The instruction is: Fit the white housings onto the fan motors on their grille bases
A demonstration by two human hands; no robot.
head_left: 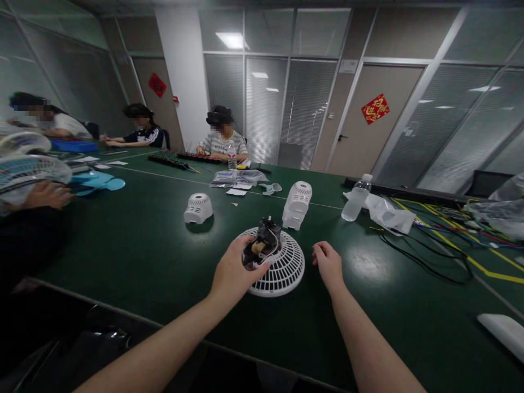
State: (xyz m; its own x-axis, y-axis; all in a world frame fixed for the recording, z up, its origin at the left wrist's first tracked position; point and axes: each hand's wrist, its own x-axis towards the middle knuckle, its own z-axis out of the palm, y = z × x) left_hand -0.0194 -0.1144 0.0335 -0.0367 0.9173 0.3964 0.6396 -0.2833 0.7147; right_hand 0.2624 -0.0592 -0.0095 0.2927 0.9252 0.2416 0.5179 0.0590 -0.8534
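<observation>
Fan grille (pixel 292 265), white, is laid flat on the green table (pixel 164 245), near side, centre. Dark motor unit (pixel 269 233) is seated on top, its coil and loose wires exposed. Motor unit is clasped on its left side by the left hand (pixel 232 267), thumb at the near side, fingers at the far. Right hand (pixel 331 265) is set just right of the grille, fingers loosely curled, nothing visible in it; whether fingertips meet cannot be told.

Step in hand, as judged: motor assembly being handled uncovered. Steady support of the grille and wires clear of any pinch are judged to be called for by further handling.

Beyond the grille, a short white housing (pixel 198 209) is placed to the left, a taller white housing (pixel 297 204) just behind. Far right: water bottle (pixel 356 201), dark cables (pixel 434 262). Left: blue fan blades (pixel 98 183), a co-worker's hand (pixel 49 194) at another grille (pixel 33 170).
</observation>
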